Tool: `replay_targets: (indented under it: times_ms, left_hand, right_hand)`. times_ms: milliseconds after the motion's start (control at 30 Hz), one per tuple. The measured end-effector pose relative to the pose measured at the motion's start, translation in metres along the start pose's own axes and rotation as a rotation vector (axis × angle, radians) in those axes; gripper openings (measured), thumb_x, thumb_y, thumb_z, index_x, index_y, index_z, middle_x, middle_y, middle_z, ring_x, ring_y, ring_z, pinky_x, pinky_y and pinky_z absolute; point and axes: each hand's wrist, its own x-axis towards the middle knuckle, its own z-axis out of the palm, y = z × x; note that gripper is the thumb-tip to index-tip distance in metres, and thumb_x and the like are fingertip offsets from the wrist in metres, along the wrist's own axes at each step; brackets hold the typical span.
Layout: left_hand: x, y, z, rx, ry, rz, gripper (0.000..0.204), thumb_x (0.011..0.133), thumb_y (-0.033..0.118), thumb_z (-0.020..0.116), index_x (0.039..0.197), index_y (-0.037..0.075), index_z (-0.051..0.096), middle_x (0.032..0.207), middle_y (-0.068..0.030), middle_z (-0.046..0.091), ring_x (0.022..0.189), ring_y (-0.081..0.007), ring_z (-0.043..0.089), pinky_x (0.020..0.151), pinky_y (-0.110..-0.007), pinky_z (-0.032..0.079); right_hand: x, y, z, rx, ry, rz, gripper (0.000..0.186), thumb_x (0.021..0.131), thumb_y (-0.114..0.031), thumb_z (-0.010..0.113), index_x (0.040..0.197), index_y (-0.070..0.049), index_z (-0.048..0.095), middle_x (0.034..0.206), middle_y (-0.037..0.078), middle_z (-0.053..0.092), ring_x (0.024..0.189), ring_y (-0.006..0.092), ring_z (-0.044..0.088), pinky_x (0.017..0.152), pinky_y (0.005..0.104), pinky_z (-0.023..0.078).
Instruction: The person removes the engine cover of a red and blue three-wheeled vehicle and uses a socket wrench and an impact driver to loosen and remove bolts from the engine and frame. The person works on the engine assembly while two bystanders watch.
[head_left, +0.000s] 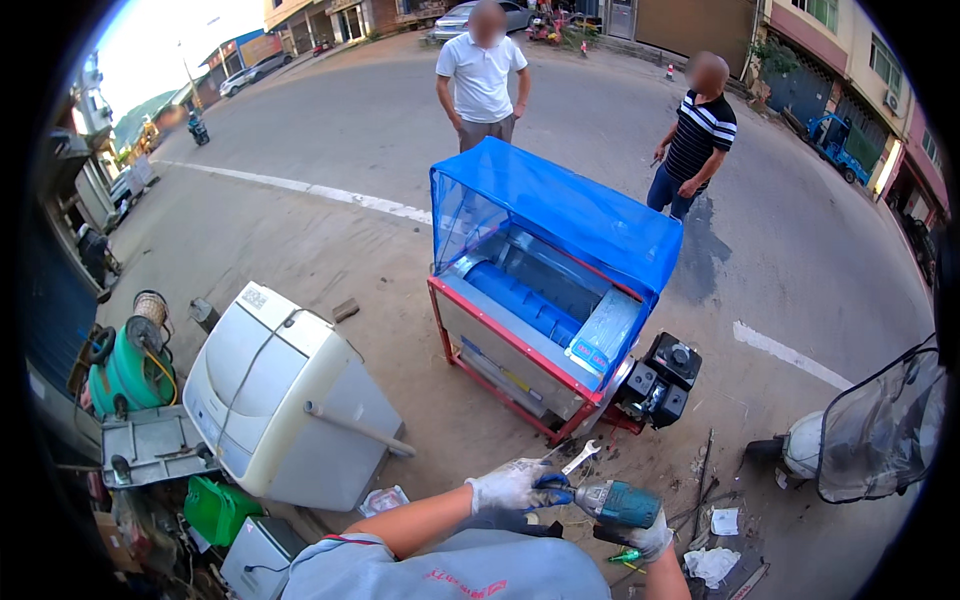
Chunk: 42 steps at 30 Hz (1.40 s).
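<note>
Right hand point(650, 538), white work glove, fingers wrapped on grip of teal cordless drill point(618, 503). Left hand point(512, 485), gloved, fingers closed around drill's chuck end. Silver open-ended spanner point(580, 457) on ground just beyond left fingertips

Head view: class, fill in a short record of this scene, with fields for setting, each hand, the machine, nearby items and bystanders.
setting: paved street outdoors
left hand: white work glove, at the front end of the cordless drill
right hand: gloved, gripping the drill's handle
drill: teal body, lying roughly level, nose pointing left
machine: red-framed metal box with blue plastic cover, small black engine at its right end
nearby: spanner on the ground, white washing machine tipped on its side
bystanders: two people standing behind the machine
</note>
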Motion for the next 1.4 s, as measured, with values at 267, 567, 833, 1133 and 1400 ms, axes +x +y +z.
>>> replay_targets:
  times_ms: [267, 567, 833, 1133, 1400]
  left_hand:
    - [0.086, -0.041, -0.012, -0.065, 0.067, 0.157, 0.040, 0.079, 0.030, 0.072, 0.112, 0.008, 0.066, 0.108, -0.0150, 0.061, 0.101, -0.0306, 0.059, 0.090, -0.039, 0.046]
    - [0.153, -0.024, -0.021, -0.388, -0.033, 0.162, 0.035, 0.084, 0.017, 0.069, 0.117, 0.007, 0.064, 0.110, -0.0107, 0.063, 0.101, -0.0202, 0.060, 0.087, -0.033, 0.049]
    - [0.225, 0.023, 0.038, -0.665, 0.073, 0.025, 0.035, 0.078, 0.011, 0.074, 0.113, 0.006, 0.068, 0.093, -0.0054, 0.070, 0.080, -0.0102, 0.063, 0.071, -0.027, 0.052]
    - [0.292, 0.084, 0.130, -0.640, 0.060, -0.049, 0.042, 0.080, 0.006, 0.070, 0.121, 0.005, 0.062, 0.115, -0.0081, 0.065, 0.102, -0.0142, 0.060, 0.088, -0.030, 0.049]
    - [0.289, 0.100, 0.126, -0.340, 0.141, -0.082, 0.043, 0.078, 0.013, 0.073, 0.121, 0.011, 0.065, 0.113, -0.0096, 0.065, 0.097, -0.0169, 0.062, 0.084, -0.031, 0.050]
  right_hand:
    - [0.037, -0.003, -0.046, -0.134, 0.100, 0.071, 0.050, 0.064, -0.014, 0.081, 0.112, -0.012, 0.067, 0.107, 0.006, 0.069, 0.097, 0.0237, 0.067, 0.087, 0.0335, 0.051]
    - [0.067, -0.024, -0.106, 0.093, 0.149, 0.041, 0.045, 0.062, -0.003, 0.077, 0.106, -0.011, 0.071, 0.108, 0.006, 0.070, 0.102, 0.0202, 0.066, 0.089, 0.0347, 0.050]
    - [0.027, 0.079, -0.219, 0.005, 0.018, 0.024, 0.052, 0.067, -0.011, 0.083, 0.115, -0.006, 0.065, 0.107, 0.007, 0.069, 0.098, 0.0169, 0.066, 0.089, 0.0320, 0.050]
    - [-0.018, 0.119, -0.329, 0.256, -0.079, 0.050, 0.050, 0.066, -0.009, 0.083, 0.112, -0.005, 0.066, 0.108, 0.006, 0.069, 0.100, 0.0169, 0.065, 0.089, 0.0324, 0.049]
    - [-0.005, 0.139, -0.344, -0.072, -0.208, -0.252, 0.054, 0.062, -0.019, 0.086, 0.112, -0.012, 0.067, 0.110, 0.007, 0.068, 0.102, 0.0230, 0.065, 0.090, 0.0336, 0.048]
